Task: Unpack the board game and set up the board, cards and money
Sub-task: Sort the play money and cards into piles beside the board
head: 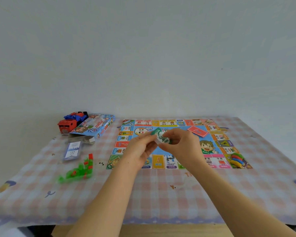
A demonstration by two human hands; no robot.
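Observation:
The game board [217, 142] lies unfolded on the checked tablecloth, right of centre. Over its middle, my left hand [140, 149] and my right hand [179, 142] both grip a small green-and-white card pack [161, 136], held just above the board. A red card deck [197, 131] rests on the board's blue centre, behind my right hand. Coloured pawns [237, 159] lie on the board's near right corner. A wrapped pack of play money [72, 151] lies to the left of the board.
The open game box [96, 125] lies at the back left, with a red and blue toy truck [72, 122] behind it. Green and red plastic houses [79, 170] sit in a loose bag near the left front. The table edge [143, 223] runs close to me.

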